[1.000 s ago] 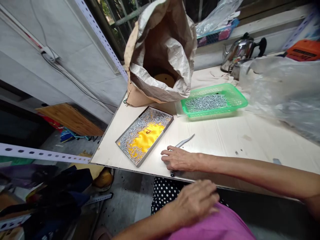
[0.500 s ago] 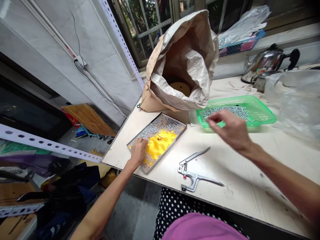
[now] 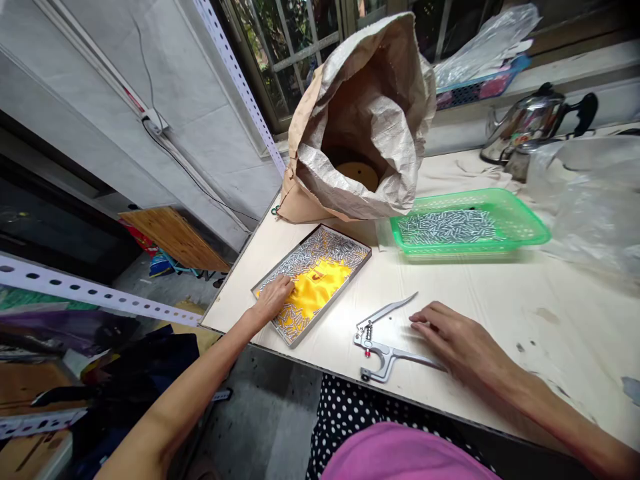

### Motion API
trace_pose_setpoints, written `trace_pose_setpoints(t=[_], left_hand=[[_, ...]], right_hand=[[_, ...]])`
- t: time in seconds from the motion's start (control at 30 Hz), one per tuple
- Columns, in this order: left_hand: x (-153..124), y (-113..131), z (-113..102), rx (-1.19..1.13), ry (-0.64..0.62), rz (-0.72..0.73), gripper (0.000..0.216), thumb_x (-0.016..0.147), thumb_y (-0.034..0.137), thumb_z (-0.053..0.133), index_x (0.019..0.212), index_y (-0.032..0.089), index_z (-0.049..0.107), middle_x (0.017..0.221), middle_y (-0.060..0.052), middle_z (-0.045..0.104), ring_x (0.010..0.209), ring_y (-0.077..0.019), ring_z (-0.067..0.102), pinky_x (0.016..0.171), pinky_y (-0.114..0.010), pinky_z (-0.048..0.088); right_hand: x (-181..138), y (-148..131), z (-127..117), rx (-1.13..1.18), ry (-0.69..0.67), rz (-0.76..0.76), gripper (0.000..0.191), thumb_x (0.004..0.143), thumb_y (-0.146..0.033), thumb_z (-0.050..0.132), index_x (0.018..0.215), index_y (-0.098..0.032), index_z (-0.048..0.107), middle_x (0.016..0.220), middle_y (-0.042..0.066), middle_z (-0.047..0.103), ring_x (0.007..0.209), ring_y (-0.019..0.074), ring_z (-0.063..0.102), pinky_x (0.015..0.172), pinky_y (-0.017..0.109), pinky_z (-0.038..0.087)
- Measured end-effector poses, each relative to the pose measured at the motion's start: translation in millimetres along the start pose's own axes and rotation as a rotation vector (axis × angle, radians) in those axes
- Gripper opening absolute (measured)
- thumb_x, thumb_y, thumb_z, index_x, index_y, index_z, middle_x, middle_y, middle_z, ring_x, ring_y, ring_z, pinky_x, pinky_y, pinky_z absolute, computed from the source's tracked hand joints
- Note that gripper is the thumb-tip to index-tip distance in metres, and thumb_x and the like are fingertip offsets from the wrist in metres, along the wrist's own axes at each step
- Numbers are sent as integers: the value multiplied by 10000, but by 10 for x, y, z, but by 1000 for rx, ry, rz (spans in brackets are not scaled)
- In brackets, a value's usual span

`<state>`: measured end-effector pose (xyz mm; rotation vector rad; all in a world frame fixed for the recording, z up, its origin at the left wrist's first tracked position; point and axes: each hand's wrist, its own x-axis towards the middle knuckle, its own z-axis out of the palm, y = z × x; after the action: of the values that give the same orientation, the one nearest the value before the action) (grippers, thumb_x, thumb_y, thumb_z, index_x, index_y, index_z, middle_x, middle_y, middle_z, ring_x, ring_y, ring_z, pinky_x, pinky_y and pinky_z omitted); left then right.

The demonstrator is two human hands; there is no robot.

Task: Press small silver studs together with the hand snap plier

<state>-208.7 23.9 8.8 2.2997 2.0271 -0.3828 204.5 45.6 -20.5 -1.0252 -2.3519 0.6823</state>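
Observation:
My left hand (image 3: 273,300) rests in a flat metal tray (image 3: 350,263) lined with yellow cloth and filled with several small silver metal pieces; its fingers are curled among the pieces at the tray's near left part. My right hand (image 3: 453,337) lies flat on the white table (image 3: 500,293), fingers stretched out, its fingertips by the handles of silver snap pliers (image 3: 383,347). It holds nothing.
A green plastic basket (image 3: 525,230) of small silver pieces stands behind. A big open paper sack (image 3: 370,113) sits at the table's back left. A metal kettle (image 3: 530,127) and a clear plastic bag (image 3: 595,200) are at the right.
My right hand came down from above the green basket to the table beside the pliers. My left hand stayed in the metal tray, shifting slightly.

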Motion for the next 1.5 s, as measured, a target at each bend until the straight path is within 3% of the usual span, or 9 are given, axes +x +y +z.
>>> trace_pose_setpoints(t=[0.3,0.5,0.57,0.67,0.77,0.9,1.17,1.3,1.5], left_hand=[[-7,52,21,29,21,-67,197,918,128,424,840,171,599,966,-105,597,984,-233,521,831,-336,437],[-8,167,-139,29,97,-108,188,894,137,439,825,165,612,943,-120,633,969,-242,559,821,-331,448],[-50,325,-220,-76,189,-153,177,887,167,452,844,162,623,923,-105,648,933,-226,582,815,-321,455],[-179,736,-287,-534,263,-230,149,841,237,516,825,160,643,798,-46,664,736,-171,610,707,-280,474],[-344,1215,-249,-995,42,-218,200,784,313,576,844,149,674,706,-8,654,580,-128,579,574,-242,464],[-466,1614,-100,-1197,-181,-279,259,720,322,636,877,127,700,649,10,634,487,-89,519,491,-211,423],[-470,1783,26,-1511,-349,-460,381,597,437,775,755,123,626,542,38,556,430,-59,447,391,-169,337],[-457,1829,39,-1507,-448,-506,404,600,470,773,736,127,608,431,94,433,327,-26,286,332,-178,153],[-418,1846,47,-1463,-460,-527,391,600,456,774,725,126,605,481,84,474,323,-22,311,340,-196,129]], right_hand=[[-236,-132,141,53,-122,-20,260,983,-283,380,930,-230,630,895,57,627,789,189,637,696,342,530],[-332,-159,289,-55,-91,-102,204,971,-264,442,943,-216,639,888,68,610,824,217,586,725,372,492],[-354,-156,312,-105,-96,-128,173,958,-256,482,988,-206,644,898,75,610,836,225,568,727,373,472],[-363,-152,334,-174,-104,-142,186,961,-227,480,1018,-185,652,893,80,609,832,221,549,717,357,438],[-339,-145,357,-220,-96,-127,210,974,-214,461,980,-180,668,870,74,608,799,206,536,691,334,397],[-312,-135,390,-264,-91,-118,186,964,-216,495,937,-177,675,861,68,605,779,195,519,680,323,353],[-362,-107,476,-320,-34,-123,145,940,-153,508,933,-179,651,861,54,580,794,195,467,692,319,293],[-374,-115,494,-361,-12,-135,137,926,-111,507,914,-176,627,873,52,575,802,198,450,700,323,277],[-379,-159,435,-370,-30,-131,136,907,-80,511,893,-177,606,888,57,581,808,202,436,698,327,272]])
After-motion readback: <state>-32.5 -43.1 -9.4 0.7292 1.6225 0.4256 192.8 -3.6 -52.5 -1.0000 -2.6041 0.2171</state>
